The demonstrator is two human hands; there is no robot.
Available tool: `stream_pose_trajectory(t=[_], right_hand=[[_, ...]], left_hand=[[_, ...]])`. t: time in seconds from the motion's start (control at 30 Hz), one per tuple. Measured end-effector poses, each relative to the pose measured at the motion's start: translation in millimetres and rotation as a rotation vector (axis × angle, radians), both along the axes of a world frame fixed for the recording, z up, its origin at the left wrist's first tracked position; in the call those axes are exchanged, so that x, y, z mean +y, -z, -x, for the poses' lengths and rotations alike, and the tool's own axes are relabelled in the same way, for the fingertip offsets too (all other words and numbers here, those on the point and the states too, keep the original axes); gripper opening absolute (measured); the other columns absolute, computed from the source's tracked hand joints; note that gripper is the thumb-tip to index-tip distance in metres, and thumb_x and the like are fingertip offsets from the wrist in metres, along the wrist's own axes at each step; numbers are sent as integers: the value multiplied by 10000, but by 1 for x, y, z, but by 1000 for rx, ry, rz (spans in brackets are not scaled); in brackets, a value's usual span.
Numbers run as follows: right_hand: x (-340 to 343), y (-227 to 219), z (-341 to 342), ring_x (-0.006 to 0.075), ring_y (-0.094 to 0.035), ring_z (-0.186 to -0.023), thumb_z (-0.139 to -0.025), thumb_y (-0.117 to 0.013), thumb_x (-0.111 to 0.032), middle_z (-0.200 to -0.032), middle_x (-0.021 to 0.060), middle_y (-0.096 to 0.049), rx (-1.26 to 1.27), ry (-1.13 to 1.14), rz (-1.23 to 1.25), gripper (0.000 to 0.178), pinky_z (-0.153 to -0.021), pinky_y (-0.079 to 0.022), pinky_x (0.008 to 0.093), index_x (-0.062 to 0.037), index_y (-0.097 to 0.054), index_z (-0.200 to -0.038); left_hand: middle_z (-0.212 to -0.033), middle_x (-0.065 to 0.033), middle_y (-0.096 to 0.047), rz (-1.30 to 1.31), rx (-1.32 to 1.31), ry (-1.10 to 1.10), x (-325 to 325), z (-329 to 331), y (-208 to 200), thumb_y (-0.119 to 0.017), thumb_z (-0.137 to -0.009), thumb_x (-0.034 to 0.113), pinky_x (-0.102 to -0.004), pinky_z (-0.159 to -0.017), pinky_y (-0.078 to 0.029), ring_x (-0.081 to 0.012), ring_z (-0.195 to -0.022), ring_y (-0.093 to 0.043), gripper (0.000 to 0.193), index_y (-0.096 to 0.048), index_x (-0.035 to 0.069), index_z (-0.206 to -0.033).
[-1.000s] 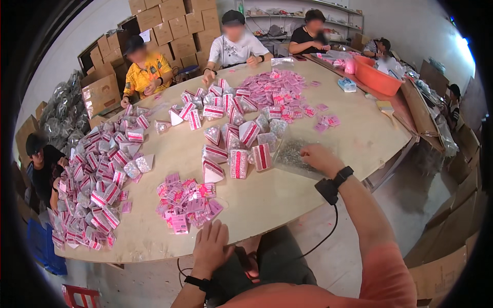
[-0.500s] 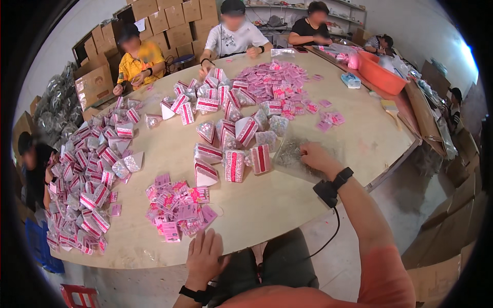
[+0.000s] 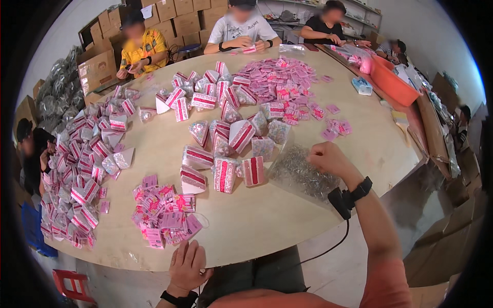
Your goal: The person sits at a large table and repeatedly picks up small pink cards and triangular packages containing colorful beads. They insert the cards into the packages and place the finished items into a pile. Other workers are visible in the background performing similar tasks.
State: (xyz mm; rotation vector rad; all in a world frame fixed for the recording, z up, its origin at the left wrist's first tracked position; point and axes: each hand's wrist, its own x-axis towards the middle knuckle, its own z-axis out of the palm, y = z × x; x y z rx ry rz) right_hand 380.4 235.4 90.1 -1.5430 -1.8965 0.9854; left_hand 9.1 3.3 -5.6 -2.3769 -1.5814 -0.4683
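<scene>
My right hand (image 3: 331,158) is closed, knuckles up, over the far right corner of a clear plastic bag (image 3: 279,173) on the table. Small thin silvery metal pieces (image 3: 300,167) lie heaped on this bag; whatever the fingers pinch is hidden. At the table's near edge rests my left hand (image 3: 187,264), fingers stretched out and holding nothing. Just beyond it is a pile of pink printed cards (image 3: 167,213), with a thin pale loop beside them. Left of the bag stand wrapped cake-slice-shaped pieces (image 3: 224,174), white and pink with a red stripe.
More cake-slice pieces (image 3: 84,174) cover the table's left side. A large heap of pink cards (image 3: 280,77) lies at the far middle. An orange basin (image 3: 393,82), a blue-white packet (image 3: 362,86) and a brush (image 3: 400,120) are at the right. Several people sit around the table.
My right hand has risen slightly off the metal pieces, baring more of them. My left hand stays at the edge. The view has shifted. Across the table, a person in white now handles a pink item.
</scene>
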Motion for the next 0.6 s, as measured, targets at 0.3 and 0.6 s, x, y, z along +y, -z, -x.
stream_pose_trajectory(t=[0.3, 0.6], right_hand=[[-8, -2, -14, 92, -445, -442, -720, -575, -120, -506, 17, -460, -309, -25, -275, 187, -422, -361, 255, 11, -505, -605], [-39, -6, 19, 66, -459, -448, -737, -532, -61, -546, -4, -492, -10, 152, -31, 78, -414, -367, 212, -8, -572, -696]], left_hand=[[-1118, -174, -507, 46, -36, 17, 0, -2, -13, -692, -602, 271, -443, -841, -419, -374, -1059, -469, 552, -517, 6, -1054], [-1168, -134, -486, 98, -79, 20, 0, 2, -9, -698, -607, 312, -415, -883, -404, -324, -1105, -453, 598, -503, 46, -1106]])
